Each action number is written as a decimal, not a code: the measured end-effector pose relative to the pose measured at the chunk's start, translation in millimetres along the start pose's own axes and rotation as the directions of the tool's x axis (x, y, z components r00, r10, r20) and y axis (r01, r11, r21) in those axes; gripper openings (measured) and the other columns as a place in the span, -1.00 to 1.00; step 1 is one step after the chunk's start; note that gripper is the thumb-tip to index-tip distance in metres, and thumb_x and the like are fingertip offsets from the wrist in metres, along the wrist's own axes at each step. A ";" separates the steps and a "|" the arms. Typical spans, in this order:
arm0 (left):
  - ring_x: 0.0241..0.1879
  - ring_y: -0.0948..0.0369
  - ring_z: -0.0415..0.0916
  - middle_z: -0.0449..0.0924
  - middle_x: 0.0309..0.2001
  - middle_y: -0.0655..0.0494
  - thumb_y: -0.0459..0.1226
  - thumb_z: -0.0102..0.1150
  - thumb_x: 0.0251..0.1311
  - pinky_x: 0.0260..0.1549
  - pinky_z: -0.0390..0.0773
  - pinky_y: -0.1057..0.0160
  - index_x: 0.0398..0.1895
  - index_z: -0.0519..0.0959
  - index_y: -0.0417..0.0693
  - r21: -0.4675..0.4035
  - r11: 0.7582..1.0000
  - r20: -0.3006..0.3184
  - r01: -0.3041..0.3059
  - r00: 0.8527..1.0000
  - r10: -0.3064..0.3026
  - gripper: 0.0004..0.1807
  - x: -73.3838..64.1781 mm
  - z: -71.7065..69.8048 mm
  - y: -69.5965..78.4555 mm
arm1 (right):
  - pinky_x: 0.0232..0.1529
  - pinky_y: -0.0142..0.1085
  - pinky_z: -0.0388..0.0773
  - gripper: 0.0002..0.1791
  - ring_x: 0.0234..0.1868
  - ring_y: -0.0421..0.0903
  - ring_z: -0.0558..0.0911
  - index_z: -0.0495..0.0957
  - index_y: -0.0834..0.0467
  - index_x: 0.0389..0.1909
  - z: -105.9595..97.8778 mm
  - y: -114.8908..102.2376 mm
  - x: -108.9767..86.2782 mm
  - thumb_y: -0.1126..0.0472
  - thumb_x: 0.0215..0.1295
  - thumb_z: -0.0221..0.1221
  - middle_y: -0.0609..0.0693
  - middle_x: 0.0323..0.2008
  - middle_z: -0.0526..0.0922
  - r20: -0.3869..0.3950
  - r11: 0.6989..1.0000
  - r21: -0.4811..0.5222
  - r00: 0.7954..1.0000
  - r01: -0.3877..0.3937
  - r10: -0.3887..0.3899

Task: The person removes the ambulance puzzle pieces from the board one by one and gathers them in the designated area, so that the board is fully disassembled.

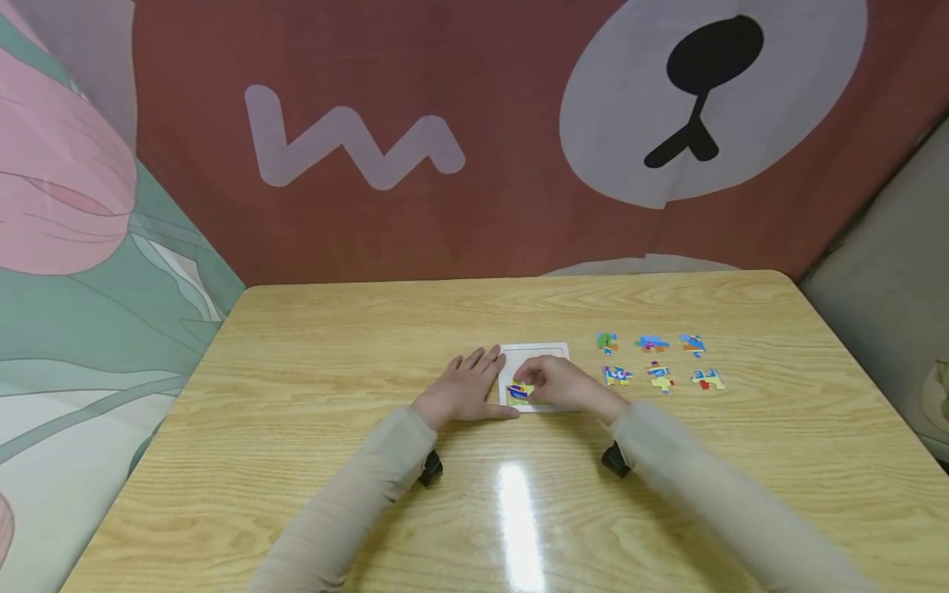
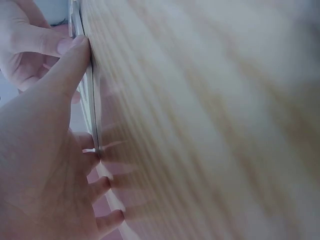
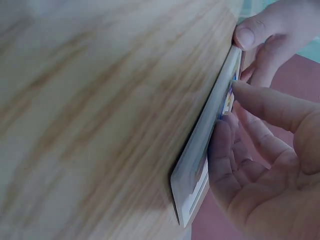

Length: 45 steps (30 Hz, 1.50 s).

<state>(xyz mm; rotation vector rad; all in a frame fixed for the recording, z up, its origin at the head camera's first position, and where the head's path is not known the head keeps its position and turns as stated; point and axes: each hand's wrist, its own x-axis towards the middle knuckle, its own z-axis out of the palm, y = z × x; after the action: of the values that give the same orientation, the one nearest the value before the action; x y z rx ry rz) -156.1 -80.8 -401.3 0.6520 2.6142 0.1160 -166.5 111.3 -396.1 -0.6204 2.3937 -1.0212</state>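
Observation:
A white puzzle tray [image 1: 534, 347] lies on the table in front of me. My left hand [image 1: 465, 389] rests along its left side with fingers spread, its thumb by the near edge. Over the tray, my right hand [image 1: 558, 382] has its fingers bent downward. In the right wrist view, its thumb and fingers pinch a blue-and-yellow puzzle piece [image 3: 228, 102] low at the tray surface; the fingers partly hide it. A colourful blue, yellow and green picture patch [image 1: 516, 391] shows in the tray's near left corner, beside the right fingertips.
Several loose puzzle pieces lie in two rows right of the tray, among them a green-and-blue piece [image 1: 607, 343] and a yellow-and-red piece [image 1: 708, 379]. The wooden table [image 1: 334, 346] ends at a reddish-brown cloth backdrop [image 1: 415, 231].

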 end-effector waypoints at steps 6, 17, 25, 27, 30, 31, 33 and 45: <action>0.55 0.06 -0.29 -0.33 0.57 0.16 0.39 -0.12 0.16 0.48 -0.08 -0.10 0.55 -0.20 0.08 -0.002 1.000 0.000 0.000 1.000 0.000 0.05 0.7 2.0 -0.8 | -0.18 -0.30 0.53 -0.60 -0.23 -0.08 0.52 0.53 0.36 -0.02 2.8 -1.2 1.5 0.53 0.05 0.20 0.15 -0.24 0.58 -0.010 1.000 -0.019 1.000 -0.012 0.012; 0.55 0.07 -0.28 -0.34 0.57 0.16 0.39 -0.13 0.16 0.48 -0.07 -0.10 0.55 -0.20 0.07 0.013 1.000 -0.002 0.003 1.000 -0.003 0.05 0.9 1.5 -0.2 | -0.25 -0.36 0.47 -0.62 -0.33 -0.14 0.48 0.50 0.31 -0.02 0.1 0.1 1.2 0.52 0.09 0.21 0.09 -0.28 0.53 0.012 1.000 -0.021 1.000 -0.004 0.005; 0.55 0.06 -0.28 -0.33 0.57 0.16 0.40 -0.14 0.16 0.48 -0.07 -0.10 0.55 -0.19 0.08 0.016 1.000 0.004 0.002 1.000 -0.002 0.05 0.5 0.9 -0.2 | -0.30 -0.40 0.41 -0.65 -0.33 -0.14 0.45 0.45 0.25 -0.13 0.7 3.0 1.4 0.52 0.05 0.24 0.10 -0.29 0.52 -0.006 0.999 0.024 1.000 0.021 -0.021; 0.55 0.06 -0.28 -0.34 0.57 0.16 0.40 -0.14 0.16 0.48 -0.08 -0.10 0.55 -0.20 0.08 0.014 1.000 0.007 0.003 1.000 -0.003 0.05 0.6 0.6 -0.1 | -0.28 -0.39 0.41 -0.66 -0.30 -0.11 0.46 0.46 0.26 -0.15 0.6 4.2 2.3 0.52 0.03 0.25 0.12 -0.27 0.54 -0.017 0.999 0.032 1.000 0.018 -0.018; 0.55 0.06 -0.29 -0.34 0.57 0.16 0.40 -0.14 0.16 0.48 -0.09 -0.10 0.55 -0.20 0.08 0.009 1.000 0.007 0.005 1.000 -0.005 0.05 0.9 0.1 0.2 | -0.23 -0.37 0.42 -0.68 -0.25 -0.08 0.50 0.48 0.26 -0.17 -0.7 4.8 3.5 0.51 0.03 0.27 0.14 -0.24 0.57 -0.035 0.999 0.042 0.999 0.011 -0.010; 0.55 0.06 -0.29 -0.34 0.57 0.16 0.40 -0.14 0.16 0.48 -0.08 -0.10 0.55 -0.20 0.08 0.009 1.000 0.006 0.005 1.000 -0.005 0.05 1.0 0.4 0.2 | -0.22 -0.36 0.42 -0.69 -0.24 -0.07 0.51 0.49 0.27 -0.18 -0.9 5.0 4.0 0.50 0.03 0.27 0.14 -0.24 0.57 -0.041 0.999 0.045 0.999 0.008 -0.006; 0.55 0.06 -0.29 -0.34 0.57 0.16 0.40 -0.15 0.16 0.48 -0.08 -0.10 0.55 -0.19 0.07 0.014 1.000 0.006 0.005 1.000 -0.005 0.05 1.3 0.5 0.2 | -0.21 -0.36 0.43 -0.72 -0.24 -0.08 0.52 0.50 0.27 -0.19 -1.4 5.3 4.9 0.48 0.05 0.27 0.13 -0.26 0.59 -0.050 0.999 0.047 0.999 0.005 -0.003; 0.55 0.08 -0.28 -0.32 0.57 0.17 0.40 -0.13 0.16 0.47 -0.06 -0.09 0.55 -0.19 0.07 0.028 1.000 0.001 0.000 1.000 0.000 0.05 2.7 1.4 -1.6 | -0.27 -0.37 0.52 -0.78 -0.28 -0.13 0.55 0.51 0.30 -0.15 -5.2 6.4 6.0 0.43 0.17 0.23 0.12 -0.27 0.59 -0.064 0.987 0.161 0.998 -0.002 0.012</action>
<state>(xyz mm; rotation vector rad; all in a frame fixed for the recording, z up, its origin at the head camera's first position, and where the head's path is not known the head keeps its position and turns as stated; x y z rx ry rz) -158.3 -81.0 -403.9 0.6609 2.6197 0.0792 -175.6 114.7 -399.1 -0.5280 2.3367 -1.2338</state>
